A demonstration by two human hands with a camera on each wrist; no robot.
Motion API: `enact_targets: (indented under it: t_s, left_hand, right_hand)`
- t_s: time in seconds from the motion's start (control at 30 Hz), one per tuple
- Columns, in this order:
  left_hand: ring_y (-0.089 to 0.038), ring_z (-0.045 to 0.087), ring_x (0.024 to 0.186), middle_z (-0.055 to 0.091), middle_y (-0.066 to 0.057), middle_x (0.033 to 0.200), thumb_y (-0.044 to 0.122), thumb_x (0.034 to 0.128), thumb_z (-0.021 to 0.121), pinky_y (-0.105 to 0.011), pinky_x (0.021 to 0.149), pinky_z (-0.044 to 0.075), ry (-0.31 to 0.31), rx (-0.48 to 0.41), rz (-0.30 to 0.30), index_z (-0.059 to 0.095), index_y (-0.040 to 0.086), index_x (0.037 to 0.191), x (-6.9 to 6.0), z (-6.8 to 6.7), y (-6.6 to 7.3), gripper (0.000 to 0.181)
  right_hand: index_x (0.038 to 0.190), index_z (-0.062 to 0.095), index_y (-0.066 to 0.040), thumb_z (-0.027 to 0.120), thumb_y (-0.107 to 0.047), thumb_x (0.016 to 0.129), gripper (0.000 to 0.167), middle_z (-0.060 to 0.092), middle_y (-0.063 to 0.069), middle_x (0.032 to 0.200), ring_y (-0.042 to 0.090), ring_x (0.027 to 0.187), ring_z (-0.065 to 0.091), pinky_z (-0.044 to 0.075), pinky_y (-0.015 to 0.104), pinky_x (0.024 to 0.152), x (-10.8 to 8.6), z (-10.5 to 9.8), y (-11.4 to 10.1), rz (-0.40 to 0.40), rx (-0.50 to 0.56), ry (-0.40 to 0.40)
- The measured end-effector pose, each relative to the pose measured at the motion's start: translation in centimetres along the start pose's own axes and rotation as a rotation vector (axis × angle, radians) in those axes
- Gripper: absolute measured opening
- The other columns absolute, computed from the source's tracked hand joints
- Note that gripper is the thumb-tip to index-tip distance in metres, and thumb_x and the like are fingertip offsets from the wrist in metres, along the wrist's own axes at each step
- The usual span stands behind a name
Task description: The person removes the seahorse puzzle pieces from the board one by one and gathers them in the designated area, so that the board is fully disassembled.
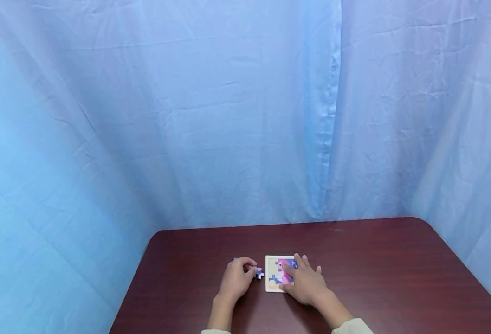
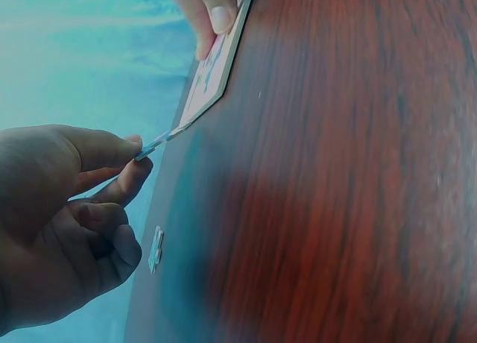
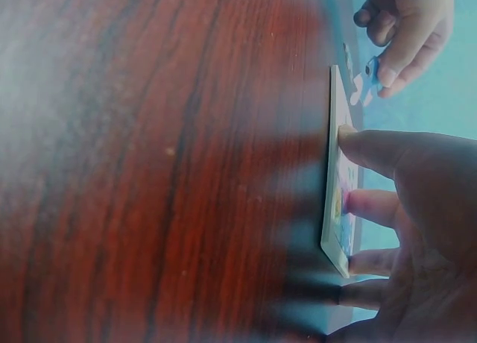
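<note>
head view from high, facing forward and down, wrist views low, close, sharing the puzzle tray (image 1: pixel 272 269)

Left sleeve (image 1: pixel 216 331) and right sleeve (image 1: pixel 352 326) pale off-white, plain, ending short of the wrists, right one showing more; left hand (image 1: pixel 235 279), right hand (image 1: pixel 309 284) bare.

In the head view I recorded soft, fairly even light, brightest on the left stretch of the blue curtain (image 1: pixel 16 199), with faint shadows on the near part of the table (image 1: pixel 379 273). From the left wrist camera I noted the curtain washed out to hazy cyan and the left hand (image 2: pixel 67 216) in dim shade. In the right wrist view I found pale glare toward the table's left side, blurred shadows beside the right hand (image 3: pixel 428 216), and soft detail.
</note>
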State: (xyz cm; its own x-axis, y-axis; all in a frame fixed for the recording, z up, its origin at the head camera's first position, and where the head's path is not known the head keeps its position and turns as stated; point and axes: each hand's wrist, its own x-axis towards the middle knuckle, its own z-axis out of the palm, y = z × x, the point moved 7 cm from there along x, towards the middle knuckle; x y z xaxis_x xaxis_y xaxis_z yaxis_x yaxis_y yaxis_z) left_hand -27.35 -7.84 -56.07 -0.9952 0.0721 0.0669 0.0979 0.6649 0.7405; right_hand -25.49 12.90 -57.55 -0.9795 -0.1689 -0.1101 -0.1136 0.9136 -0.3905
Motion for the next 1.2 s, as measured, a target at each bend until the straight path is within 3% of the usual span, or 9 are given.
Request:
enact_targets:
  t_s: [0.63,0.87,1.2]
  left_hand:
    - [-0.006,0.056,0.075,0.068,0.006,0.087,0.016,0.0976,0.073,-0.028,0.068,0.047,0.042,0.066,-0.085,0.077,0.013,0.103,0.1,-1.4,-2.0,0.007]
    - [-0.008,0.059,0.075,0.070,0.004,0.087,0.014,0.0967,0.074,-0.031,0.068,0.048,0.054,0.072,-0.080,0.077,0.010,0.105,-0.1,-2.3,-2.7,0.010]
    - [-0.008,0.057,0.071,0.068,0.003,0.084,0.015,0.0969,0.074,-0.031,0.065,0.048,0.071,0.166,-0.084,0.077,0.009,0.102,-0.3,-3.1,-3.5,0.009]
  right_hand:
    - [0.148,0.063,-0.019,0.077,-0.047,0.092,0.064,0.035,0.028,0.168,0.052,0.157,0.030,0.025,0.085,0.113,-0.1,0.0,0.0,0.007,0.013,-0.010]
    - [0.148,0.063,-0.019,0.076,-0.047,0.093,0.063,0.035,0.028,0.168,0.052,0.157,0.031,0.026,0.085,0.113,-0.1,0.0,-0.1,0.005,0.006,-0.011]
    - [0.148,0.063,-0.020,0.076,-0.048,0.093,0.063,0.035,0.028,0.168,0.052,0.157,0.031,0.027,0.084,0.113,-0.1,0.0,0.0,0.002,-0.003,-0.014]
